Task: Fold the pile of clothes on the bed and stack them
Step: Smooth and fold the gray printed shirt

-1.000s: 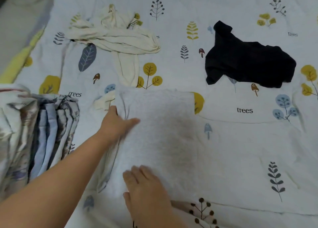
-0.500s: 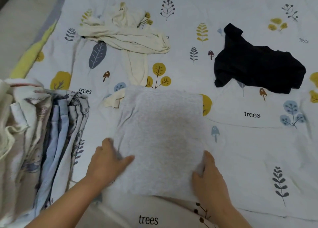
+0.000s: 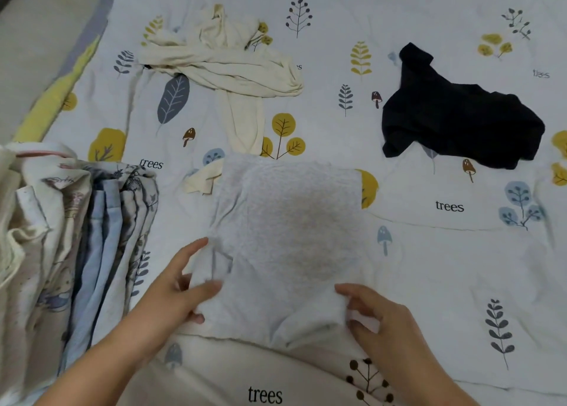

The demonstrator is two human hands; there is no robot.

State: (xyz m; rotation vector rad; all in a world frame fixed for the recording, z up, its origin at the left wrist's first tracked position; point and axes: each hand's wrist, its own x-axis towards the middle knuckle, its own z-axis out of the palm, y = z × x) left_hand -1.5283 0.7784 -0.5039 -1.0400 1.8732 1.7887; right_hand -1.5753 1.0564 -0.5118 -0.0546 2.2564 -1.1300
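At the far left sits a stack of folded clothes (image 3: pixel 70 246), printed and pale blue layers lying edge-up on the bed sheet (image 3: pixel 445 277), which is white with trees, leaves and mushrooms. Just right of the stack, the left hand (image 3: pixel 181 295) holds the near-left corner of the grey garment (image 3: pixel 288 240): the thumb lies on top of the cloth, the forefinger reaches up along its left edge, and the other fingers curl beneath, so the corner is pinched between them and slightly lifted into a fold. The grey garment itself lies flat in the middle of the sheet, folded into a rough rectangle, its near edge closest to the person. Behind it, a crumpled cream garment (image 3: pixel 227 71) sprawls with one leg or sleeve running down to touch the grey garment's far edge; a small cream scrap (image 3: pixel 202 180) shows at its far-left corner. The right hand (image 3: pixel 386 323) grips the near-right corner, fingers curled with cloth bunched between thumb and fingertips. Farther right and back, well apart from the grey piece, lies a crumpled black garment (image 3: pixel 460 117).
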